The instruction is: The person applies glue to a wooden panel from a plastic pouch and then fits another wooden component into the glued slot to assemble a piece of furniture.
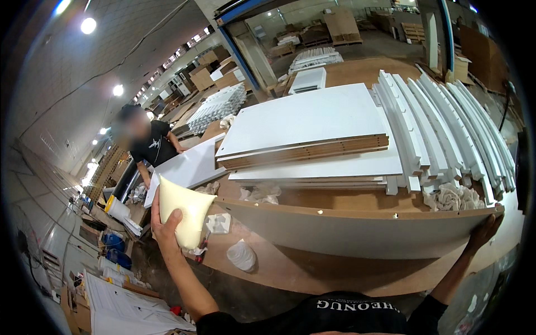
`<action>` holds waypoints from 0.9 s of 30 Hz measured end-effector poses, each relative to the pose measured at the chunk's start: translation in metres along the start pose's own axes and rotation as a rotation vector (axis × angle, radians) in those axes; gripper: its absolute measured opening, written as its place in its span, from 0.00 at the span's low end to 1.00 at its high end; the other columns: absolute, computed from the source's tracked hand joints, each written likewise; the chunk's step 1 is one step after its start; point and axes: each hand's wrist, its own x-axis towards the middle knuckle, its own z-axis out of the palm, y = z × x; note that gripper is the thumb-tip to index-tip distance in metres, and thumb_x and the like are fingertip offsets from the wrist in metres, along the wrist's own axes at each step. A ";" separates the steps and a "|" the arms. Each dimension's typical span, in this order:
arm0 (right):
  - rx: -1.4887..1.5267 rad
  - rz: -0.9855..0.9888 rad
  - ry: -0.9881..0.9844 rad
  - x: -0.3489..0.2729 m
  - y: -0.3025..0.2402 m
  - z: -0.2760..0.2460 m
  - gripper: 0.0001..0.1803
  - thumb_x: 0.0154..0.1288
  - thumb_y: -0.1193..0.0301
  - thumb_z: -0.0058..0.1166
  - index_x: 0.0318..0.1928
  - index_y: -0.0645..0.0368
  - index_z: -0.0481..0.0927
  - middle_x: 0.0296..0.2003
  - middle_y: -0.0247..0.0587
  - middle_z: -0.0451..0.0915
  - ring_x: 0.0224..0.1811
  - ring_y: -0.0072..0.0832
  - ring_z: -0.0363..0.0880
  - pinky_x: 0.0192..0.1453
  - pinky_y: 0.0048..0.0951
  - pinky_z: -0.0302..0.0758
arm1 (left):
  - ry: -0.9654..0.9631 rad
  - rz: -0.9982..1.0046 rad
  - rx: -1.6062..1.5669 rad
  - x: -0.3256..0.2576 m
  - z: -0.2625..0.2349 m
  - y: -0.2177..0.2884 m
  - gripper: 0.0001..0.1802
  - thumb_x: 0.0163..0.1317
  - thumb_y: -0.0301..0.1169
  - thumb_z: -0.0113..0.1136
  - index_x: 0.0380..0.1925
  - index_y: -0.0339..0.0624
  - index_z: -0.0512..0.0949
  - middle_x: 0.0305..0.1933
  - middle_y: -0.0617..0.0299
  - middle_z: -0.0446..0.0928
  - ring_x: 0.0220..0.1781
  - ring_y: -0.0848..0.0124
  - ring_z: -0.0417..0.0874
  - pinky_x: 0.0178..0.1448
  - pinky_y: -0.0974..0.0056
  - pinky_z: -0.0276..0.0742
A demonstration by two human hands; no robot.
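Note:
My left hand (166,228) is closed round a plump, pale yellow pouch (187,214), thumb across its front and fingers behind it. The pouch hangs by the left end of a long white board (346,233), which stands on its edge with small holes along its brown top edge. Gripping the far right end of that board is my right hand (483,232), its fingers partly hidden. Below the pouch lie a whitish patchy square piece (218,223), a red and black tool (200,252) and a white, rounded, crumpled-looking thing (241,255).
White panels (301,120) are stacked behind the board, with long white strips (430,128) to their right. Crumpled rags (455,198) lie on the brown worktable (301,276). At left a co-worker (151,139) handles another white panel (187,166). Buckets (117,207) stand at lower left.

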 end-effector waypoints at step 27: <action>0.032 -0.022 -0.014 0.002 0.003 0.000 0.26 0.70 0.58 0.35 0.57 0.68 0.64 0.53 0.50 0.69 0.58 0.38 0.66 0.62 0.36 0.60 | -0.093 0.018 -0.036 0.001 0.002 -0.013 0.41 0.44 0.29 0.62 0.61 0.31 0.60 0.56 0.53 0.69 0.54 0.68 0.72 0.59 0.66 0.67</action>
